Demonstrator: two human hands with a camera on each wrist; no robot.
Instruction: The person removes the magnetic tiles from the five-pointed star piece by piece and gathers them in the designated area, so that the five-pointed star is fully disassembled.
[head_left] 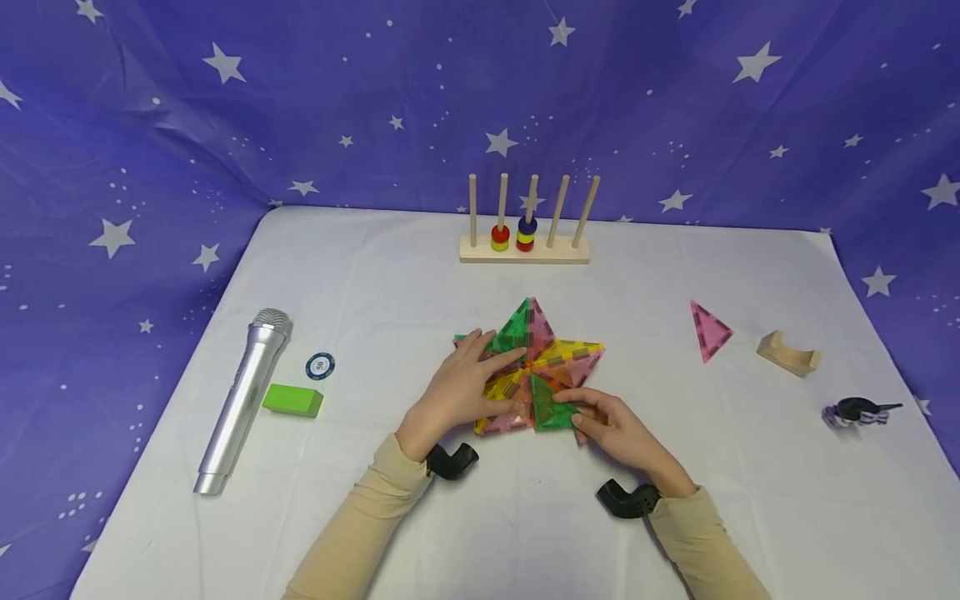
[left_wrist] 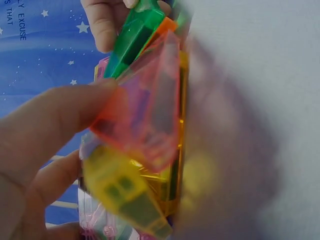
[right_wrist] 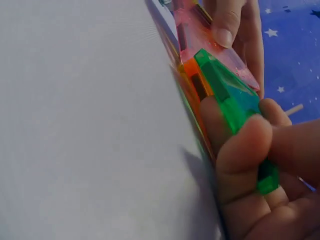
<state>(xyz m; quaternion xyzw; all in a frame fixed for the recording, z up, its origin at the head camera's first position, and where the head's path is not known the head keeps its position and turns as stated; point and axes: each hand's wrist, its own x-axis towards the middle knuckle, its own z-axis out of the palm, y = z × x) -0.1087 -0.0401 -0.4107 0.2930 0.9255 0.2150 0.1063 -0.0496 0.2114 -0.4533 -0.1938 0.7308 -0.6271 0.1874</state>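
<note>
Left hand (head_left: 461,385) spread on tile star (head_left: 542,353), right hand (head_left: 617,430) pinching green tile (head_left: 550,407), peg rack (head_left: 525,257) holding rings (head_left: 527,237)

The head view is bright and evenly lit, crisp around the left hand (head_left: 461,385) and right hand (head_left: 617,429), with only faint, soft shadows on the white cloth (head_left: 525,542) beneath them. The left wrist view is dimmer and hazier, the yellow tile (left_wrist: 117,182) beside that hand blurred and a broad shadow, yellow-tinged in one patch, spreading past it. Greyish too, the right wrist view shows a dusky shadow beside the right hand and pale sheen on its green tile (right_wrist: 222,92).
</note>
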